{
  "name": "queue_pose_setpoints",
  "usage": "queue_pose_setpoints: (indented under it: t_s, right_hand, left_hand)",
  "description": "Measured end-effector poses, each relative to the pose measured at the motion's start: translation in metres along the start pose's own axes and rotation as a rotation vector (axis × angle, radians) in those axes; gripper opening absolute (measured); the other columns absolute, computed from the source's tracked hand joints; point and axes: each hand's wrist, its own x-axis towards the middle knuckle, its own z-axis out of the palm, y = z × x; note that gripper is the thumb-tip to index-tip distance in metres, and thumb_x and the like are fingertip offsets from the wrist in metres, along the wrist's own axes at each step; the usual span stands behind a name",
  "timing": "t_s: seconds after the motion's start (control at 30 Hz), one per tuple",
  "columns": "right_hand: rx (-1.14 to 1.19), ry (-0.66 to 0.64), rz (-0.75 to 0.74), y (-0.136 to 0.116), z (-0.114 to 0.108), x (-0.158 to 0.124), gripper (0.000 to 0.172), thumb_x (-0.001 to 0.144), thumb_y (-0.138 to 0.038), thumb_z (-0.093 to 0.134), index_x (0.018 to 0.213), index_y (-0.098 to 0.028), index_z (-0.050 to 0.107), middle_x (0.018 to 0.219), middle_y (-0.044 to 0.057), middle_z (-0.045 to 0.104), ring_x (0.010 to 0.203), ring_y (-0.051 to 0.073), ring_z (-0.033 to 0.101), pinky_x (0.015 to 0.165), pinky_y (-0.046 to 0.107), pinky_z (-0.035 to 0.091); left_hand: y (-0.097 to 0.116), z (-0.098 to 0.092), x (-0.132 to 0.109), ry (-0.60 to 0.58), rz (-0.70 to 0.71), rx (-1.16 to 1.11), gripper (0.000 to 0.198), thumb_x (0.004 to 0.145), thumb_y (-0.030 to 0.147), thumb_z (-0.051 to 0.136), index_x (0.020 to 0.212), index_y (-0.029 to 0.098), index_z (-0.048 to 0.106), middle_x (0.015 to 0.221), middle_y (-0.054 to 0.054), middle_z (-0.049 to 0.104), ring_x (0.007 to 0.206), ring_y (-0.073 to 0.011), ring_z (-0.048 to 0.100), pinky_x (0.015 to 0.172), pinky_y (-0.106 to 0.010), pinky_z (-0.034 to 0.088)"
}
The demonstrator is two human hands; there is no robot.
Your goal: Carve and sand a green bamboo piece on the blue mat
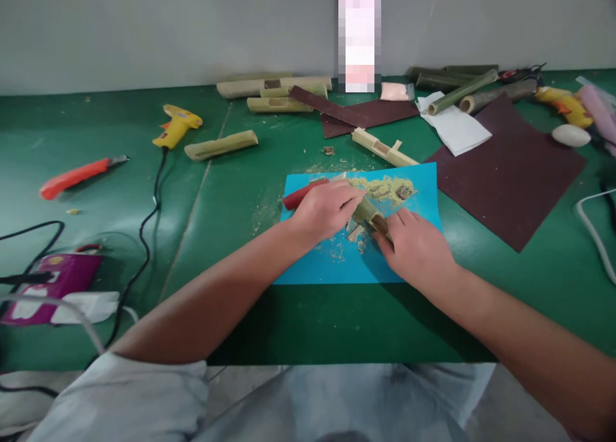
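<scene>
A bamboo piece [367, 213] with a cut opening lies slanted over a blue sheet [308, 262]. My right hand [416, 243] is wrapped round its lower right end. My left hand [323, 208] is closed round a red-handled tool [298, 197] by the bamboo's upper left end; the tool's working tip is hidden by my fingers. Pale green shavings [387, 188] are heaped on the sheet behind the bamboo, and small chips [356, 231] lie in front of it.
At the left are an orange cutter [77, 178], a yellow glue gun [178, 126] with its cord, and a purple power block [52, 287]. Bamboo pieces [279, 104] lie behind. Brown sandpaper [514, 172], a white paper [455, 127] and another glue gun [565, 105] are at the right.
</scene>
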Motion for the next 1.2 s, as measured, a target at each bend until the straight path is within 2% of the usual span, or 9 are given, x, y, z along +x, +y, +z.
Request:
queue_pose_setpoints:
  t_s: [0.07, 0.2, 0.33, 0.53, 0.63, 0.8, 0.93, 1.1, 1.2]
  right_hand:
    - [0.002, -0.011, 0.007, -0.001, 0.000, 0.000, 0.023, 0.098, -0.033, 0.050, 0.091, -0.015, 0.062, 0.087, 0.011, 0.062, 0.082, 0.024, 0.058, 0.064, 0.033, 0.035]
    - [0.004, -0.026, 0.010, -0.003, -0.001, 0.000, 0.023, 0.098, -0.033, 0.049, 0.093, -0.015, 0.062, 0.088, 0.012, 0.063, 0.082, 0.025, 0.059, 0.065, 0.034, 0.036]
    - [-0.013, -0.018, 0.018, -0.004, -0.002, -0.001, 0.024, 0.098, -0.032, 0.047, 0.094, -0.014, 0.062, 0.090, 0.012, 0.063, 0.084, 0.026, 0.060, 0.064, 0.034, 0.036]
    - [0.020, -0.008, 0.047, -0.004, -0.005, -0.004, 0.026, 0.097, -0.038, 0.050, 0.093, -0.015, 0.062, 0.089, 0.011, 0.063, 0.083, 0.025, 0.060, 0.063, 0.033, 0.036]
    - [0.029, 0.038, 0.056, -0.002, -0.007, -0.007, 0.028, 0.095, -0.042, 0.052, 0.090, -0.016, 0.061, 0.086, 0.009, 0.062, 0.081, 0.024, 0.060, 0.062, 0.034, 0.034]
    - [0.056, 0.047, 0.057, 0.004, -0.007, -0.009, 0.019, 0.092, -0.033, 0.053, 0.084, -0.017, 0.059, 0.082, 0.009, 0.061, 0.075, 0.021, 0.058, 0.059, 0.033, 0.031]
    - [0.057, 0.054, 0.063, 0.004, -0.004, -0.008, 0.021, 0.093, -0.034, 0.051, 0.085, -0.017, 0.059, 0.083, 0.009, 0.062, 0.077, 0.022, 0.059, 0.060, 0.032, 0.032]
    - [0.022, 0.062, 0.073, 0.000, -0.003, -0.008, 0.022, 0.094, -0.037, 0.052, 0.087, -0.017, 0.060, 0.085, 0.010, 0.063, 0.081, 0.023, 0.060, 0.062, 0.033, 0.034]
    - [0.026, 0.051, 0.095, 0.000, -0.006, -0.008, 0.026, 0.094, -0.041, 0.052, 0.085, -0.018, 0.059, 0.081, 0.008, 0.063, 0.076, 0.022, 0.060, 0.059, 0.033, 0.031]
  left_hand:
    - [0.002, -0.002, 0.000, -0.027, -0.013, 0.005, 0.024, 0.099, 0.023, 0.051, 0.096, 0.017, 0.074, 0.085, -0.006, 0.073, 0.081, -0.0169, 0.068, 0.076, -0.030, 0.055]
    - [0.006, -0.007, -0.004, -0.044, -0.031, -0.019, 0.026, 0.099, 0.024, 0.049, 0.108, 0.017, 0.073, 0.094, -0.007, 0.074, 0.087, -0.0175, 0.069, 0.079, -0.030, 0.056]
    - [0.001, -0.005, -0.001, -0.040, -0.094, 0.000, 0.026, 0.099, 0.025, 0.049, 0.101, 0.019, 0.074, 0.090, -0.006, 0.074, 0.085, -0.0175, 0.069, 0.080, -0.031, 0.056]
    - [0.002, -0.005, 0.004, 0.077, -0.223, -0.088, 0.024, 0.098, 0.026, 0.052, 0.101, 0.021, 0.075, 0.099, -0.006, 0.076, 0.090, -0.0187, 0.070, 0.082, -0.032, 0.055]
    - [0.009, -0.008, -0.001, 0.050, -0.175, -0.086, 0.025, 0.098, 0.024, 0.051, 0.105, 0.019, 0.074, 0.098, -0.006, 0.076, 0.091, -0.0181, 0.070, 0.085, -0.032, 0.055]
    - [0.008, -0.003, -0.007, 0.032, -0.037, -0.005, 0.025, 0.098, 0.022, 0.051, 0.111, 0.016, 0.072, 0.097, -0.007, 0.076, 0.088, -0.0180, 0.070, 0.082, -0.032, 0.057]
    - [0.010, 0.004, -0.008, 0.016, -0.011, 0.062, 0.028, 0.101, 0.024, 0.047, 0.115, 0.014, 0.069, 0.102, -0.010, 0.075, 0.092, -0.0192, 0.070, 0.085, -0.034, 0.058]
    - [0.015, 0.006, -0.006, -0.100, 0.058, 0.118, 0.032, 0.102, 0.024, 0.043, 0.118, 0.010, 0.067, 0.098, -0.012, 0.073, 0.090, -0.0206, 0.070, 0.080, -0.034, 0.060]
    - [0.010, 0.003, -0.005, -0.054, 0.034, 0.112, 0.031, 0.102, 0.024, 0.044, 0.116, 0.012, 0.069, 0.101, -0.011, 0.074, 0.093, -0.0212, 0.071, 0.085, -0.036, 0.059]
